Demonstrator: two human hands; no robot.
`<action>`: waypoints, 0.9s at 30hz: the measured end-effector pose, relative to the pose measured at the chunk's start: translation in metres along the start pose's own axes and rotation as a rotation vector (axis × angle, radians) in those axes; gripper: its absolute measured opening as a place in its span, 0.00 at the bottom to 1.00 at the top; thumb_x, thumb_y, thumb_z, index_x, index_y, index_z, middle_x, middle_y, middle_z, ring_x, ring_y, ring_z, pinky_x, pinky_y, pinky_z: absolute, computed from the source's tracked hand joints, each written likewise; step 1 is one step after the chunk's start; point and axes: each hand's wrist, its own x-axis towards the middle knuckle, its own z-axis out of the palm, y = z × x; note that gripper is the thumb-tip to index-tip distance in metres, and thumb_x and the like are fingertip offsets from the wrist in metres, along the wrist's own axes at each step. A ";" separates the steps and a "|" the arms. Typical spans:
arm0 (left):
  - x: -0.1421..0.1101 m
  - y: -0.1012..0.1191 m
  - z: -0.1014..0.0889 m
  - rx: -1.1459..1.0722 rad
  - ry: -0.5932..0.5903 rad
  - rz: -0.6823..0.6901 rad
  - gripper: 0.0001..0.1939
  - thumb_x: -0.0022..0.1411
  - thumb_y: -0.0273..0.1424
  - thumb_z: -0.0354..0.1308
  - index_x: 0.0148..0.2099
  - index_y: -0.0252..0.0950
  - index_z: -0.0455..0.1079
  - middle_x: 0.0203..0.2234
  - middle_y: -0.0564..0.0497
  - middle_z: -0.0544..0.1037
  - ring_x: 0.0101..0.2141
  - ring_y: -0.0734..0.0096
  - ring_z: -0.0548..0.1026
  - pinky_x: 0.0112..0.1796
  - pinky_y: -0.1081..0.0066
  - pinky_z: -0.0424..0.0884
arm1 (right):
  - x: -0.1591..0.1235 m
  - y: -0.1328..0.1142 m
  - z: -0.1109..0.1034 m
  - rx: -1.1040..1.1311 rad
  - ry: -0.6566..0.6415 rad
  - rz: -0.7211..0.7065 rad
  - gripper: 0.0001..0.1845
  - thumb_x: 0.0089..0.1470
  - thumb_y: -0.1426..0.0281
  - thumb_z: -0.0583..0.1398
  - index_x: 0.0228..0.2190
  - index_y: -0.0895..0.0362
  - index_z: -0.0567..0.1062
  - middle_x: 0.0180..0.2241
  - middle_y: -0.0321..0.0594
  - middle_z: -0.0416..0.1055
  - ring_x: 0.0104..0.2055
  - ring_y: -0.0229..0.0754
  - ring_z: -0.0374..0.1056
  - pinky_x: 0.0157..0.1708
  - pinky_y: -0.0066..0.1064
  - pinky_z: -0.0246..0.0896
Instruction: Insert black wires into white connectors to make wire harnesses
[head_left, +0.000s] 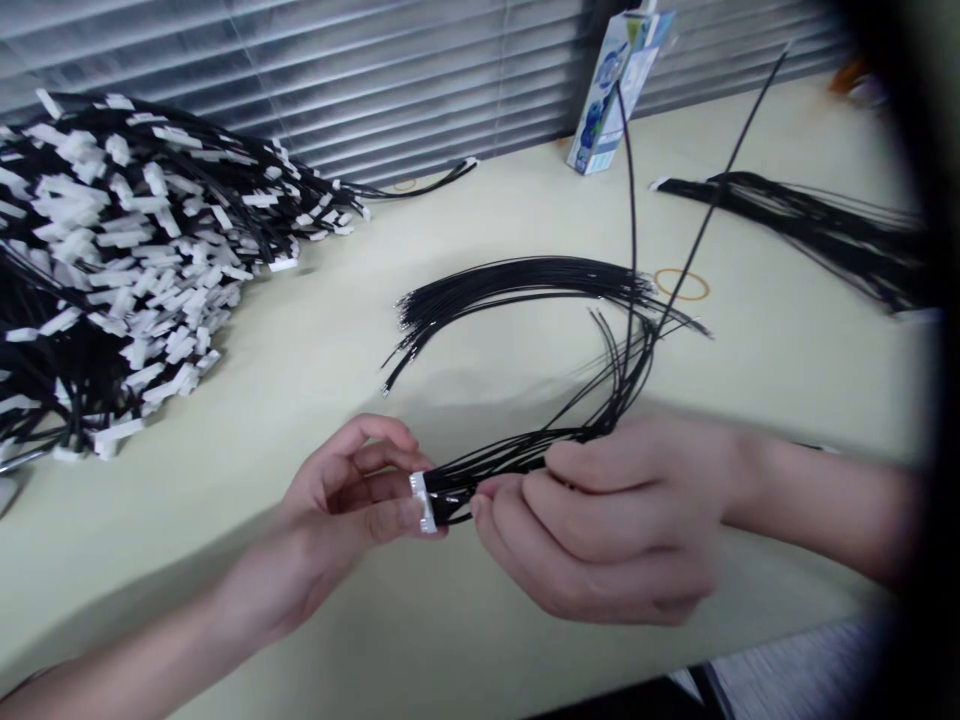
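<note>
My left hand [352,500] pinches a white plastic connector [423,502] between thumb and fingers. Several black wires [487,458] run out of the connector to the right, and some of them curve upward past my other hand. My right hand [607,510] is closed close to the connector, with its fingertips at the black wires. Which wire it pinches is partly hidden by the fingers. Behind the hands lies a loose bundle of black wires [517,275] with small metal tips.
A big heap of black cables with white connectors [135,230] covers the left of the table [315,340]. At the back stands a drink carton [615,95] near the window blinds [420,80]. Another black cable bundle [810,225] and a rubber band [681,284] lie on the right.
</note>
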 end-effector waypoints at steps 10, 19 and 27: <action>0.000 -0.001 -0.003 -0.015 -0.050 -0.012 0.17 0.55 0.19 0.61 0.44 0.41 0.65 0.35 0.54 0.72 0.33 0.75 0.73 0.35 0.75 0.72 | 0.001 -0.003 0.000 0.025 0.002 0.020 0.08 0.52 0.72 0.60 0.36 0.56 0.76 0.36 0.36 0.68 0.34 0.32 0.62 0.26 0.25 0.60; -0.001 -0.002 -0.005 0.043 -0.033 -0.027 0.18 0.53 0.19 0.62 0.44 0.41 0.67 0.33 0.55 0.73 0.32 0.75 0.74 0.33 0.77 0.71 | 0.003 -0.007 0.005 0.075 0.069 0.122 0.06 0.53 0.71 0.59 0.33 0.55 0.78 0.34 0.36 0.69 0.33 0.32 0.63 0.26 0.25 0.61; -0.001 -0.003 -0.006 0.104 -0.029 -0.020 0.19 0.53 0.20 0.63 0.46 0.43 0.68 0.34 0.55 0.74 0.32 0.75 0.75 0.32 0.78 0.71 | 0.003 -0.007 0.005 0.101 0.074 0.134 0.06 0.52 0.74 0.60 0.32 0.56 0.78 0.34 0.34 0.69 0.33 0.31 0.64 0.29 0.23 0.66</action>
